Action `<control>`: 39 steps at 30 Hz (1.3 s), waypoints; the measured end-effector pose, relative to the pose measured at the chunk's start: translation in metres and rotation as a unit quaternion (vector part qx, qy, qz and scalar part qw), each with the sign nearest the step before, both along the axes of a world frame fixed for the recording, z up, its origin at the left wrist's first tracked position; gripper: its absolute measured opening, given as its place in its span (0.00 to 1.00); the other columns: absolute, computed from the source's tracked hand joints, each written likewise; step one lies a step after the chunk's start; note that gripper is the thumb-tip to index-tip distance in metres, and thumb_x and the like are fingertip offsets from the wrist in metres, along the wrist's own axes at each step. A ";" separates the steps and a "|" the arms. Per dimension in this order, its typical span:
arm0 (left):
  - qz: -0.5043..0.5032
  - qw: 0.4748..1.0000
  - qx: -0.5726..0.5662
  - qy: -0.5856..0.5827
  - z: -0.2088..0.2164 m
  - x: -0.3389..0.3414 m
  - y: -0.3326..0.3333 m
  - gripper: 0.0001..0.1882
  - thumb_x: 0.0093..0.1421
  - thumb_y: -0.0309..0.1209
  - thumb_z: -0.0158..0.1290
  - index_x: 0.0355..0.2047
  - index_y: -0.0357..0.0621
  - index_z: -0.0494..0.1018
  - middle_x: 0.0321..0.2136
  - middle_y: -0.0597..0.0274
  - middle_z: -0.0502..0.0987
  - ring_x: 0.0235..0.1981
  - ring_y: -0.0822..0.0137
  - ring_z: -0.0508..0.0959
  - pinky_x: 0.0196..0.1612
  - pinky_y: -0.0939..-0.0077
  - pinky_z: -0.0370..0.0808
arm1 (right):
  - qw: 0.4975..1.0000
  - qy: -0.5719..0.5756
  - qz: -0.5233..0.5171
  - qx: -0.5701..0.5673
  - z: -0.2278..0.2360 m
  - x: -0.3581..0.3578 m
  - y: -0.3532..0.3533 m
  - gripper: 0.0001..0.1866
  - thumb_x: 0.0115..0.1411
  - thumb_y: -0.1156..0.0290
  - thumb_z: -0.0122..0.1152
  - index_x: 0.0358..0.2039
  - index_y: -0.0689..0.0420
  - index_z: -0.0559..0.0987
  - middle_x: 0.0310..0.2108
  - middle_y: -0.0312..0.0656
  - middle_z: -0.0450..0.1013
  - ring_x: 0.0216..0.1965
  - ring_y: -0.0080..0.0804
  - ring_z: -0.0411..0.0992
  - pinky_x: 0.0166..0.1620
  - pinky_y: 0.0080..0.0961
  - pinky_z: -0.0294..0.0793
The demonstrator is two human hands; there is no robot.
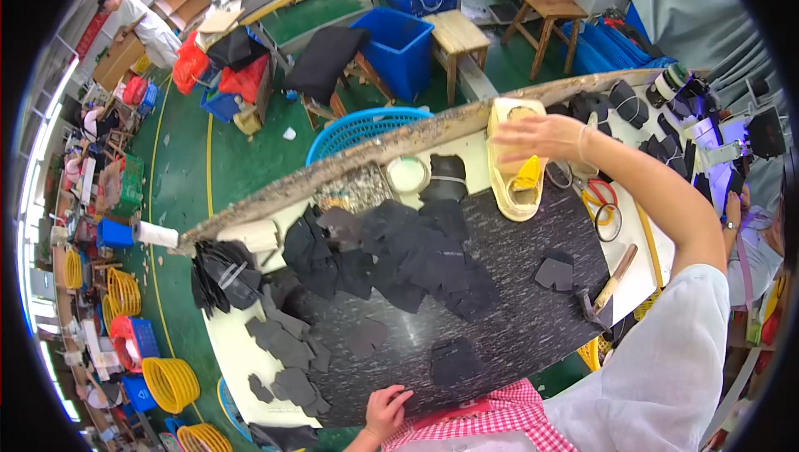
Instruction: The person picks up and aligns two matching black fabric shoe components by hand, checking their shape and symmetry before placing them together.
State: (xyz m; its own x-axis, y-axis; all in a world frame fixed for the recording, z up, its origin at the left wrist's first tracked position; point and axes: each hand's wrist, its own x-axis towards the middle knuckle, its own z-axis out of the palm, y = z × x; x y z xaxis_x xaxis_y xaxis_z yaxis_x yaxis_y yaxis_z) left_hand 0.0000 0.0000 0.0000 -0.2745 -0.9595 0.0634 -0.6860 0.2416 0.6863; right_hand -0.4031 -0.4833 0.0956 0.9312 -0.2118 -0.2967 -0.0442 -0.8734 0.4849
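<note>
My right hand (533,137) reaches across the far part of the table, above a long cream-coloured container (504,194). Its fingers look stretched out, slightly blurred, and I see nothing held. A yellow piece (527,173) shows at the container's opening, just below the hand. At the near edge of the dark board (533,335) rests my left hand (388,409), its fingers loosely bent and apart with nothing visible in them. Ahead of it lie a single dark cut piece (456,360) and a smaller one (366,337). A heap of black cut pieces (416,244) covers the board's far middle.
A hammer (614,279) lies at the board's right, near a notched black piece (554,273). Orange-handled scissors (601,194) and a tape roll (408,175) sit farther back. Bundled black pieces (226,275) lie left. A raised ledge (366,152) borders the far side. Another person (143,23) stands far left.
</note>
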 end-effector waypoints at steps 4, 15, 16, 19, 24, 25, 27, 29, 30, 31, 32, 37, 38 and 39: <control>0.016 0.999 -0.040 0.015 -0.043 -0.042 -0.022 0.23 0.42 0.21 0.55 0.42 0.50 0.77 0.42 0.61 0.75 0.35 0.61 0.75 0.38 0.65 0.70 | 0.958 -0.203 -0.192 0.064 0.016 -0.058 0.016 0.37 0.50 0.80 0.52 0.63 0.44 0.63 0.66 0.48 0.53 0.67 0.47 0.51 0.68 0.43 0.50; 0.048 0.984 -0.171 0.005 -0.031 -0.014 -0.020 0.12 0.51 0.20 0.57 0.37 0.43 0.77 0.37 0.58 0.78 0.38 0.58 0.76 0.43 0.66 0.71 | 0.867 -0.343 -0.039 0.359 -0.100 0.091 0.334 0.23 0.52 0.62 0.64 0.49 0.54 0.75 0.55 0.38 0.68 0.50 0.37 0.68 0.53 0.35 0.68; 0.043 0.978 -0.202 -0.036 -0.034 -0.007 -0.021 0.11 0.51 0.20 0.57 0.36 0.44 0.77 0.36 0.59 0.78 0.38 0.58 0.76 0.44 0.65 0.71 | 0.862 -0.365 -0.035 0.351 -0.107 0.094 0.339 0.21 0.52 0.64 0.64 0.47 0.55 0.76 0.54 0.37 0.69 0.50 0.37 0.69 0.52 0.34 0.68; 0.090 0.943 -0.291 -0.135 -0.022 0.016 -0.063 0.08 0.54 0.23 0.55 0.36 0.44 0.76 0.34 0.61 0.78 0.39 0.57 0.76 0.46 0.63 0.68 | 0.846 -0.404 -0.017 0.348 -0.110 0.099 0.348 0.15 0.52 0.69 0.64 0.41 0.56 0.79 0.50 0.37 0.72 0.48 0.37 0.69 0.49 0.33 0.70; 0.261 0.926 -0.247 -0.119 -0.052 0.035 -0.122 0.18 0.52 0.32 0.59 0.44 0.42 0.72 0.44 0.58 0.75 0.49 0.55 0.69 0.52 0.63 0.64 | 0.806 -0.427 -0.008 0.409 -0.097 0.108 0.365 0.15 0.50 0.68 0.67 0.39 0.58 0.79 0.49 0.44 0.71 0.49 0.43 0.69 0.50 0.34 0.70; 0.231 0.941 -0.239 -0.056 -0.052 0.032 -0.120 0.16 0.51 0.29 0.60 0.40 0.41 0.72 0.43 0.58 0.75 0.48 0.55 0.70 0.52 0.63 0.65 | 0.807 -0.428 -0.003 0.406 -0.096 0.108 0.358 0.15 0.50 0.68 0.67 0.39 0.58 0.79 0.49 0.44 0.71 0.49 0.43 0.69 0.50 0.34 0.70; 0.253 0.951 -0.178 0.002 -0.047 0.014 -0.107 0.13 0.48 0.22 0.59 0.34 0.42 0.69 0.35 0.58 0.76 0.39 0.59 0.75 0.43 0.68 0.71 | 0.779 -0.482 -0.039 0.399 -0.098 0.111 0.349 0.15 0.50 0.70 0.67 0.39 0.58 0.79 0.50 0.45 0.71 0.49 0.45 0.69 0.51 0.35 0.69; 0.234 0.946 -0.158 0.157 -0.046 0.007 -0.097 0.13 0.49 0.19 0.58 0.34 0.41 0.68 0.34 0.61 0.77 0.38 0.68 0.77 0.41 0.75 0.72 | 0.768 -0.494 -0.045 0.406 -0.095 0.135 0.335 0.15 0.50 0.72 0.67 0.39 0.58 0.79 0.50 0.45 0.70 0.49 0.45 0.69 0.52 0.35 0.69; 0.252 0.930 -0.158 0.218 -0.046 0.004 -0.095 0.12 0.53 0.18 0.58 0.37 0.40 0.70 0.36 0.65 0.77 0.41 0.74 0.77 0.43 0.79 0.72 | 0.742 -0.532 -0.034 0.407 -0.091 0.152 0.331 0.15 0.50 0.72 0.66 0.39 0.59 0.79 0.50 0.45 0.70 0.48 0.45 0.70 0.50 0.34 0.70; 0.252 0.930 -0.155 0.217 -0.033 -0.007 -0.095 0.12 0.53 0.18 0.58 0.37 0.40 0.70 0.36 0.65 0.77 0.41 0.74 0.77 0.43 0.79 0.72 | 0.716 -0.569 -0.021 0.404 -0.085 0.165 0.318 0.15 0.49 0.73 0.66 0.39 0.59 0.79 0.49 0.45 0.70 0.46 0.44 0.70 0.49 0.33 0.72; 0.220 0.923 -0.104 0.299 -0.020 -0.018 -0.092 0.12 0.54 0.19 0.58 0.38 0.39 0.71 0.37 0.66 0.77 0.41 0.74 0.76 0.44 0.79 0.72 | 0.715 -0.568 -0.025 0.406 -0.076 0.176 0.305 0.15 0.49 0.73 0.66 0.39 0.59 0.79 0.49 0.45 0.70 0.46 0.44 0.70 0.49 0.33 0.72; 0.204 0.895 0.041 0.394 0.012 -0.032 -0.058 0.15 0.60 0.23 0.56 0.48 0.37 0.73 0.42 0.61 0.77 0.43 0.75 0.75 0.48 0.80 0.72 | 0.662 -0.528 -0.049 0.531 -0.062 0.184 0.301 0.15 0.51 0.77 0.67 0.40 0.58 0.80 0.26 0.41 0.74 0.24 0.29 0.74 0.29 0.23 0.75; 0.204 0.893 0.046 0.398 0.009 -0.033 -0.057 0.15 0.60 0.23 0.56 0.48 0.37 0.73 0.42 0.61 0.77 0.43 0.75 0.75 0.48 0.80 0.72 | 0.650 -0.537 -0.069 0.533 -0.062 0.178 0.304 0.15 0.51 0.76 0.67 0.41 0.58 0.80 0.26 0.41 0.74 0.25 0.28 0.74 0.29 0.22 0.75; 0.194 0.885 0.048 0.421 0.006 -0.037 -0.055 0.15 0.62 0.26 0.53 0.49 0.36 0.73 0.43 0.59 0.77 0.43 0.74 0.76 0.48 0.78 0.73 | 0.639 -0.546 -0.088 0.536 -0.061 0.173 0.308 0.15 0.51 0.76 0.67 0.41 0.57 0.80 0.25 0.42 0.74 0.25 0.27 0.74 0.29 0.21 0.75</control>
State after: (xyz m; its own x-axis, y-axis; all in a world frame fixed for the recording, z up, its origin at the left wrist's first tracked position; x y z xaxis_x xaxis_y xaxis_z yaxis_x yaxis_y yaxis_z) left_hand -0.0369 -0.0550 0.0056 0.1830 -0.9831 0.0018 0.0606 0.0131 0.9981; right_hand -0.2306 -0.1750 0.0346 0.6971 -0.5617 0.4456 0.0112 -0.6129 -0.7901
